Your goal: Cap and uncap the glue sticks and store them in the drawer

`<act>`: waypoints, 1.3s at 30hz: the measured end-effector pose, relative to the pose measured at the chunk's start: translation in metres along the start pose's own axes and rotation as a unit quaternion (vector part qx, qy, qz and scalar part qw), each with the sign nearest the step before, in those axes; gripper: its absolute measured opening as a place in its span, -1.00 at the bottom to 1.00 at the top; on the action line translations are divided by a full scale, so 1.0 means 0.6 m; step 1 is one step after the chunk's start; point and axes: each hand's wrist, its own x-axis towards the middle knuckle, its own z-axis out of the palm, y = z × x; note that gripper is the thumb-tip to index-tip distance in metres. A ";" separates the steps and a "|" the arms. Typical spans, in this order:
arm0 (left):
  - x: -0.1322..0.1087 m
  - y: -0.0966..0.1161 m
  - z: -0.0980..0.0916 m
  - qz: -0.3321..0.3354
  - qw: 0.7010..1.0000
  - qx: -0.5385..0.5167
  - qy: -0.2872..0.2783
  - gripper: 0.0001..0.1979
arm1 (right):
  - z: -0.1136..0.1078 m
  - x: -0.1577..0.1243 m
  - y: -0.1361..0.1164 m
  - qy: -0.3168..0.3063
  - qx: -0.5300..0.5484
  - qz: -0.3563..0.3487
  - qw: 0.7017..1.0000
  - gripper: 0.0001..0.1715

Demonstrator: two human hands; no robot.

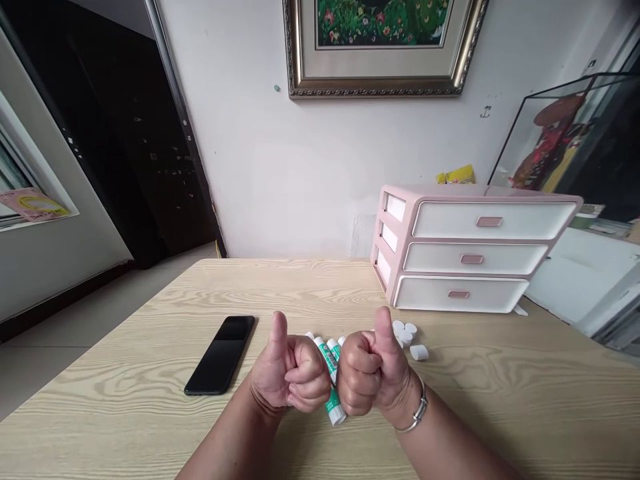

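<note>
My left hand (pixel 295 373) is curled into a fist with its thumb pointing up, and nothing shows in it. Beside it, my right hand (pixel 367 373) makes the same thumbs-up fist, also holding nothing visible; a silver bracelet (pixel 419 412) circles that wrist. Several green and white glue sticks (pixel 333 400) lie on the table behind and between the two fists, partly hidden by them. Beyond my right hand is a loose group of small white caps (pixel 419 353), some of them covered by the thumb.
A black phone (pixel 220 357) lies on the wooden table (pixel 125 407) to the left. At the back right stands a pink and white drawer unit (pixel 465 260). Behind the table rises a white wall (pixel 280 180) with a framed picture (pixel 380 87).
</note>
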 end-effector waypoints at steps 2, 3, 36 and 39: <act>-0.004 -0.001 -0.002 -0.001 1.000 0.000 0.005 -0.19 | -0.001 -0.003 0.002 0.000 0.000 -0.001 1.000 -0.09; -0.006 -0.001 -0.003 -0.001 1.000 -0.001 0.008 -0.19 | -0.003 -0.005 0.003 0.006 -0.002 0.002 1.000 -0.09; -0.002 -0.006 0.008 0.012 0.996 0.022 -0.085 -0.20 | 0.026 0.001 -0.015 -0.091 0.011 0.044 0.995 -0.15; -0.001 -0.007 0.004 0.001 0.997 0.033 -0.071 -0.20 | 0.023 -0.004 -0.022 -0.086 -0.001 0.030 0.996 -0.17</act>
